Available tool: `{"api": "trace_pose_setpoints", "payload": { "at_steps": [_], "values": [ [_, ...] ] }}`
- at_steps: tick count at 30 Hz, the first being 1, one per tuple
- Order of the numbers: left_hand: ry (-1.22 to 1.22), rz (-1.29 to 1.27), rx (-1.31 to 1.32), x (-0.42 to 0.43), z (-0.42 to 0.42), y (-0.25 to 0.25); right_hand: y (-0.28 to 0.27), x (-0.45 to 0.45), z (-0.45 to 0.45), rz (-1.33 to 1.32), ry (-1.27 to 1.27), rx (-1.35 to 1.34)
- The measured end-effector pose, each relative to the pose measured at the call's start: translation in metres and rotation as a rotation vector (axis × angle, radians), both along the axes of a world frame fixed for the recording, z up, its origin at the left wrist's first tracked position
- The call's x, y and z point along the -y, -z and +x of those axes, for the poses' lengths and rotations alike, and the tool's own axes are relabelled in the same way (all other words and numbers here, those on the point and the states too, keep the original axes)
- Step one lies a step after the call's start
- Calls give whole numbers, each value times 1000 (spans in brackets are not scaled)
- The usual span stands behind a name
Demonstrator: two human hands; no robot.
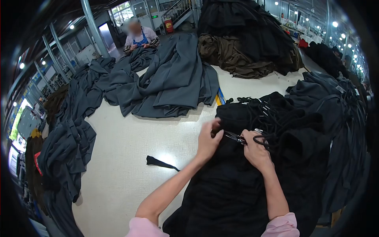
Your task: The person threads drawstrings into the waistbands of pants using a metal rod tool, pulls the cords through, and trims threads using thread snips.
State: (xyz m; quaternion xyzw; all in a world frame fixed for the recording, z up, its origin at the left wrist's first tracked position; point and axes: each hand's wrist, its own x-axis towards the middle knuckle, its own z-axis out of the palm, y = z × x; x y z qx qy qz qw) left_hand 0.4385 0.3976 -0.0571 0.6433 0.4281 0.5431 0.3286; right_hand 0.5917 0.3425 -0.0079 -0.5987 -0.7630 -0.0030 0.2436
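Black garments [233, 185] lie stacked over the right part of the pale table, with dark drawstrings [262, 108] that have light tips bunched at their upper end. My right hand [256, 148] holds small metal snips [233, 136], blades pointing left toward my other hand. Just left of the blade tips, my left hand [210, 138] is at the edge of the black cloth, its fingers curled and partly blurred; what they pinch, if anything, is too small to tell. A narrow black cloth strip [160, 162] lies on the table to the left.
Grey garments [169, 79] spread over the table's far side and down its left edge. Black and brown piles [237, 51] rise at the back, more grey garments [343, 118] at the right. Across the table [122, 150], a person [140, 39] handles grey cloth.
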Motion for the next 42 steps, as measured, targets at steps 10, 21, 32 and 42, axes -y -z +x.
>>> {"api": "trace_pose_setpoints", "payload": {
  "at_steps": [10,21,32,42],
  "values": [
    [459,-48,49,19,1,5,-12,-5,5,100,92,-578],
    [-27,-101,98,-15,17,35,-7,-38,4,-141,132,-56],
    [448,69,210,1,14,39,-7,-35,8,-44,-100,-157],
    [-47,-177,346,-18,30,66,-10,-27,1,-256,63,-150]
  ]
}}
